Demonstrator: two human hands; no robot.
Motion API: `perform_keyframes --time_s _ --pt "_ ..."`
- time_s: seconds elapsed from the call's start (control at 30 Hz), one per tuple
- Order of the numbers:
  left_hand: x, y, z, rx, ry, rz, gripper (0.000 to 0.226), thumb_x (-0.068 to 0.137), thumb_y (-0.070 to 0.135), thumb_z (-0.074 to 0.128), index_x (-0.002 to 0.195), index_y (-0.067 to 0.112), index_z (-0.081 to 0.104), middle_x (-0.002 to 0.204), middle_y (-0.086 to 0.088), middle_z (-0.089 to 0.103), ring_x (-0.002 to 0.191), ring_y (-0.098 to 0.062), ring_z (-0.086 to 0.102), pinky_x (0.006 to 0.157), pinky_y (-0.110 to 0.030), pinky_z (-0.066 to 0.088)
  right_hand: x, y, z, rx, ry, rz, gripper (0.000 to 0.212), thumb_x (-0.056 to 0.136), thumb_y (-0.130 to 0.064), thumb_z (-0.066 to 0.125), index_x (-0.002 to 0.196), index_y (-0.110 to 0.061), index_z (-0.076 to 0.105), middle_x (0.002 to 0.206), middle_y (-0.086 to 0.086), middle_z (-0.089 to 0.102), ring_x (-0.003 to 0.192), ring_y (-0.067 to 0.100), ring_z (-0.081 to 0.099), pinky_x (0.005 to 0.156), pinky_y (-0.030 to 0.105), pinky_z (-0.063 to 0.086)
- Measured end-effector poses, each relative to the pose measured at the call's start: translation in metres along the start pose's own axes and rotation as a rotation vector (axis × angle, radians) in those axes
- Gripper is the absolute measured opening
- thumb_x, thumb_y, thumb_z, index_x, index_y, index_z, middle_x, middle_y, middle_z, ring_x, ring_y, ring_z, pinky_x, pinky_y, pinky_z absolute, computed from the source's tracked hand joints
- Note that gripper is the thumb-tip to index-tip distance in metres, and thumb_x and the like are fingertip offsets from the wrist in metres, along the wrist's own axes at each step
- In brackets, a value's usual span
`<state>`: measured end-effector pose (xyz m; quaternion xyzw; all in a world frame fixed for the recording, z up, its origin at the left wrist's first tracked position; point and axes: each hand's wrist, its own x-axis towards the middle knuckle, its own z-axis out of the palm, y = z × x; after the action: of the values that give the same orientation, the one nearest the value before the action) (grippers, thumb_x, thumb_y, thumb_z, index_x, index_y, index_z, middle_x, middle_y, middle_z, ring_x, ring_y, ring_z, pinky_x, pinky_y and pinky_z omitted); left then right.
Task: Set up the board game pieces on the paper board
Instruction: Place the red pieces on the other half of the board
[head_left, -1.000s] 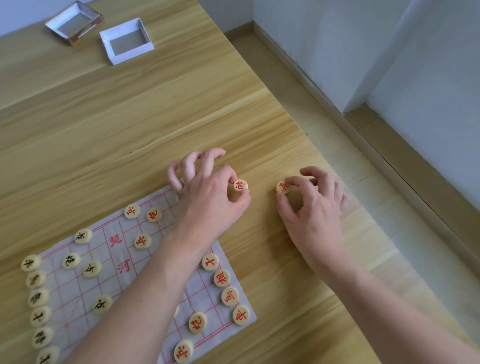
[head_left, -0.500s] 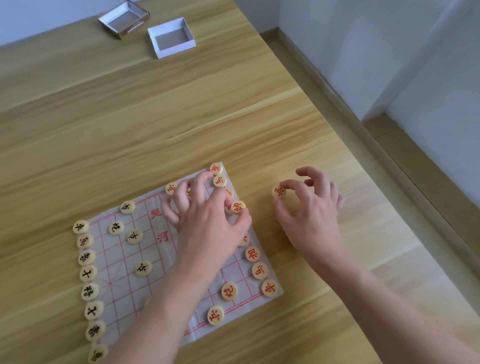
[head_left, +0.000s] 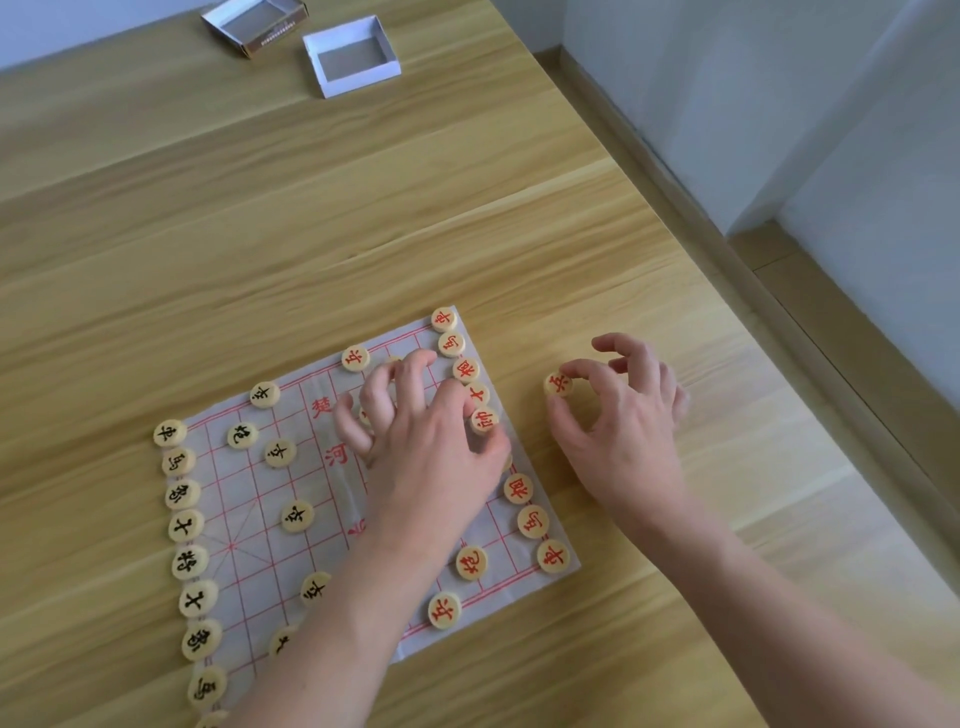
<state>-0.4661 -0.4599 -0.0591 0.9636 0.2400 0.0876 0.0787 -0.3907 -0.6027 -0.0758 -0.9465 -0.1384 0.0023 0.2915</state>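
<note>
A paper board with a red grid lies on the wooden table. Round wooden pieces with black characters line its left edge, and pieces with red characters line its right edge. My left hand is over the board and pinches a red-marked piece at the right edge row, between the pieces above and below it. My right hand hovers over the bare table just right of the board and pinches another red-marked piece between thumb and forefinger.
Two shallow white box halves, a box tray and a box lid, sit at the far end of the table. The table's right edge runs diagonally beside a floor strip and white walls.
My left hand carried its red piece from the table beside the board onto the board's right edge row. My right hand stayed in place holding its piece. The camera view shifted.
</note>
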Motion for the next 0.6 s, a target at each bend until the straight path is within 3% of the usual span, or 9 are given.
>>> perform_keyframes --time_s 0.4,0.6 --pt "0.002 -0.007 0.003 -0.018 0.015 -0.028 0.022 0.070 0.053 0.060 0.068 0.031 0.057 0.126 0.009 0.052 0.125 -0.025 0.033 0.102 -0.059 0.020 -0.001 -0.009 0.003 0.008 0.003 -0.019 0.018 0.085 -0.038 0.065 0.100 -0.029 0.068 0.131 -0.006 0.043 0.119 0.019 0.041 0.103 0.041 0.023" --pt "0.008 -0.035 -0.007 -0.021 0.041 -0.093 0.009 0.078 0.033 0.055 0.073 0.029 0.062 0.126 0.009 0.052 0.124 -0.027 0.031 0.101 -0.059 0.020 -0.004 -0.026 0.006 -0.017 -0.106 -0.170 0.024 0.082 -0.041 0.063 0.103 -0.030 0.066 0.130 -0.007 0.042 0.114 0.016 0.042 0.095 0.032 0.017"
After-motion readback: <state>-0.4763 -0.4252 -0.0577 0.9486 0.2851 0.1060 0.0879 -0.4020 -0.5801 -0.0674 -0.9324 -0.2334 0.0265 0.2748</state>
